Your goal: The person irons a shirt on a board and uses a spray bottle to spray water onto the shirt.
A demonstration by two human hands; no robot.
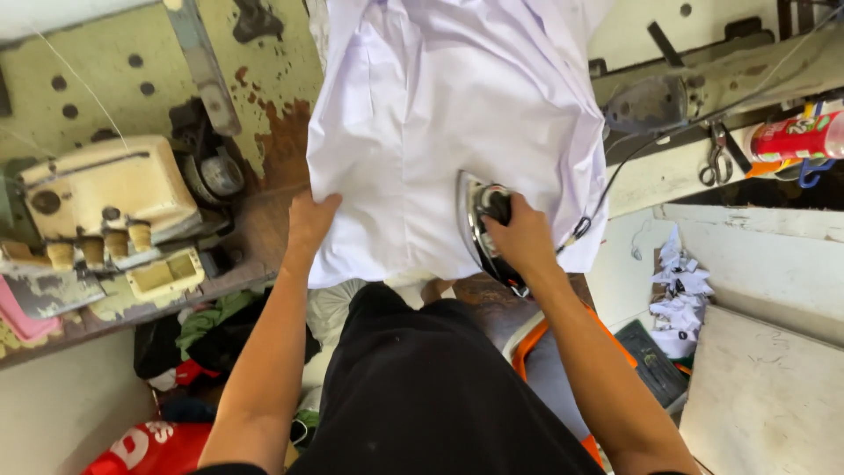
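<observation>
Right hand [520,236] clamped round the handle of the iron [477,230], center frame, on the white shirt [440,123]. Left hand [309,220] pins the shirt's lower left edge, fingers together, flat. Lower panel looks mostly smooth; creases remain at right edge and upper part, so pressing seems partway. Iron's long axis runs roughly vertical in frame, tip toward top. Shirt stretches from center to top.

Bright, even daylight; soft shadows; white shirt [440,114] slightly overexposed; wide-angle bend at edges; mild blur overall.
</observation>
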